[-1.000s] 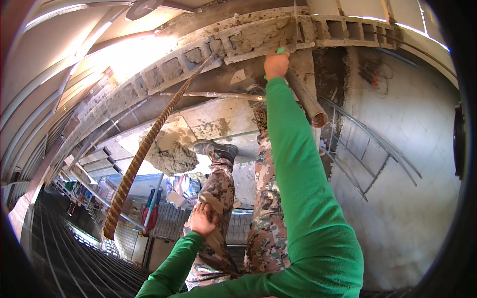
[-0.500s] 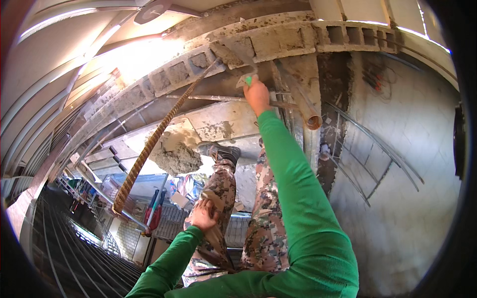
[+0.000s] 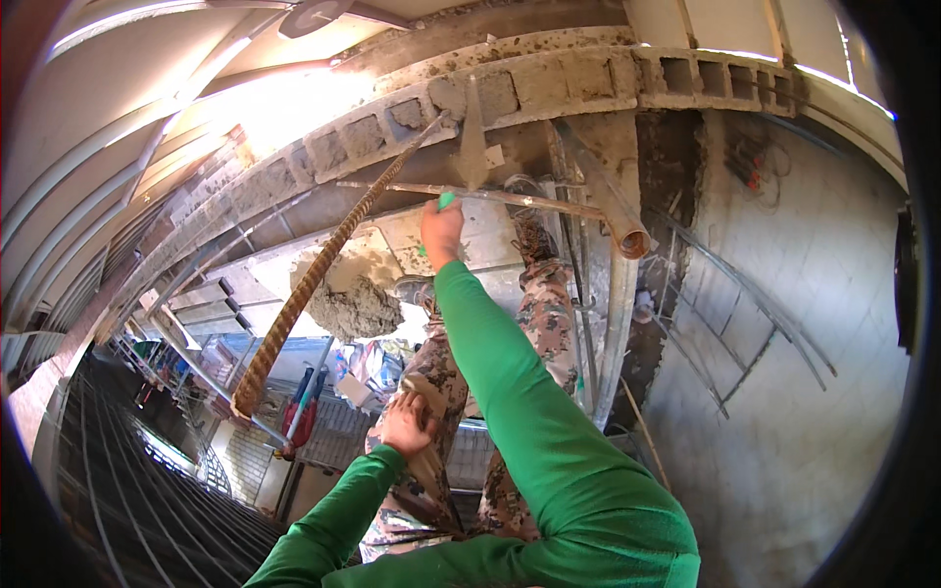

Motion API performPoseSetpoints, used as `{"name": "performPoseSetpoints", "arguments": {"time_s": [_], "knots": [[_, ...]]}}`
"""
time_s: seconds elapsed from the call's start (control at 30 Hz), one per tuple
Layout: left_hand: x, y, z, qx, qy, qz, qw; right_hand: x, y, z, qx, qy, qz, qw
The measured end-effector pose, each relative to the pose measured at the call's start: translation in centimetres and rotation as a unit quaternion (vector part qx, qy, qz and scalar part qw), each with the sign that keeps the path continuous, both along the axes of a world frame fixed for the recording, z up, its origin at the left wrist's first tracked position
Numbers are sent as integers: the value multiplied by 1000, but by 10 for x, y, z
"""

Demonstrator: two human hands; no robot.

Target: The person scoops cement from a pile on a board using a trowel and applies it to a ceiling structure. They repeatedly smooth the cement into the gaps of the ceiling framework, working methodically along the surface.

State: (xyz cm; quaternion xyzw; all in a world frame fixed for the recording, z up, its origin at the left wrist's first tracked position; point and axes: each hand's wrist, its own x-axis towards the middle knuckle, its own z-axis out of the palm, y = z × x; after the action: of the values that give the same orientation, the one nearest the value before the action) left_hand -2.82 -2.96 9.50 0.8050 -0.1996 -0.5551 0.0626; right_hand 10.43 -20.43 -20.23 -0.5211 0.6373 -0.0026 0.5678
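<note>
My right hand is closed around the green handle of a trowel. Its blurred blade points away from me, the tip over the face of a curved row of hollow concrete blocks. Several block cavities are filled with grey mortar. My left hand holds no tool and rests on my left knee, its fingers bent and slightly apart. Left of my legs, a heap of wet mortar sits on a board.
A rusty ribbed steel bar slants up from the left toward the blocks. A metal tube crosses below them, near an open-ended pipe. Thin metal frames lie on the right floor. Cables and red-handled tools lie farther back.
My right hand has moved left and toward me with the trowel, whose blade now points straight ahead. My right leg and foot show more clearly. My left hand stays on the knee.
</note>
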Motion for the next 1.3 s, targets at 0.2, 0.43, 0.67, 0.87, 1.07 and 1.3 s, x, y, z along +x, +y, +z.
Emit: {"name": "performPoseSetpoints", "arguments": {"time_s": [0.2, 0.43, 0.67, 0.87, 1.07, 1.3], "knots": [[-6, 8, 5, -3, -19, 6, 1000, -30, -58, 11, 153, -91, -22, 984], [-7, 11, 2, 3, -21, 9, 1000, -36, -87, 11, 181, -132, 6, 974], [-10, 16, 0, -3, -15, 21, 1000, -34, -90, 4, 141, -72, 97, 983], [-10, 15, 2, -11, -25, 19, 999, -42, -81, -14, 41, -55, 152, 986], [-7, 9, 2, -37, -46, 6, 998, -50, -81, -36, -33, -37, 174, 983], [-11, 12, 6, -25, -47, 26, 998, -56, -95, -36, -246, -56, 307, 918]]}}
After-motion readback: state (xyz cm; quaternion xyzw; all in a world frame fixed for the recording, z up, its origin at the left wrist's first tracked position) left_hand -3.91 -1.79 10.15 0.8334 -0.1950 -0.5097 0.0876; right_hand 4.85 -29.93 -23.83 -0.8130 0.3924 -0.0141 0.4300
